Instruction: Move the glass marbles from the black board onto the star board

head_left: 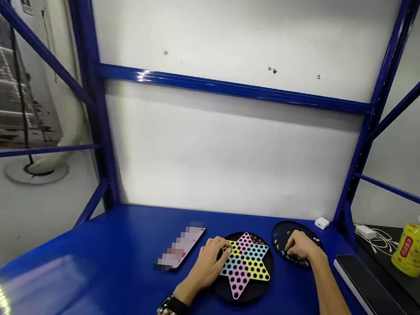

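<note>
A Chinese checkers board [239,278] with a pink, yellow and light-blue star lies on the blue tabletop, in a round black base. My left hand [208,261] rests on its left side, fingers loosely stretched and thumb apart, with nothing visible in it. Reddish marbles [260,241] show along the far rim of the base. To the right is a round black tray [283,228] with several small coloured marbles scattered in it. My right hand [301,245] reaches down into this tray, fingers bunched together; whatever is between the fingertips is hidden.
A phone [187,246], partly blurred out, lies left of the board. A white charger [322,222] sits at the back right. Near my right forearm is a dark-screened device [373,289] with a cable. A yellow bottle [413,246] stands further right. Blue frame posts [362,141] flank the tabletop.
</note>
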Available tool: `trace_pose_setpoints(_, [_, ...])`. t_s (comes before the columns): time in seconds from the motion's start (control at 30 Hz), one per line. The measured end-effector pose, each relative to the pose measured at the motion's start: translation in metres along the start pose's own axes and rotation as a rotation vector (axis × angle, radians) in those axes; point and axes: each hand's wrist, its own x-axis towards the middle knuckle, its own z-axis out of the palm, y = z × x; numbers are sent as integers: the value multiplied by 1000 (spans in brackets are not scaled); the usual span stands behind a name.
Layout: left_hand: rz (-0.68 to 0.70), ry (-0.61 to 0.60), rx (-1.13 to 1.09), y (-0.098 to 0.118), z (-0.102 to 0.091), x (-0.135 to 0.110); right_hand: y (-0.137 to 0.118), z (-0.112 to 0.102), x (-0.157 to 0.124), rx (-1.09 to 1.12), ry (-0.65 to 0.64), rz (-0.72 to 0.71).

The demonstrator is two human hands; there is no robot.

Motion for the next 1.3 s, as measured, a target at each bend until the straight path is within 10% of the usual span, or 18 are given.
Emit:
trace_pose_setpoints(0.93, [-10,-37,16,10,-3,0,25,-7,17,391,-16,121])
trace_pose_setpoints(1.1, [-13,-30,16,12,-4,-1,6,-7,4,545,16,-39])
trace_pose_setpoints(1.3, [-30,-44,15,10,-3,-1,-42,29,-7,428,-243,-132])
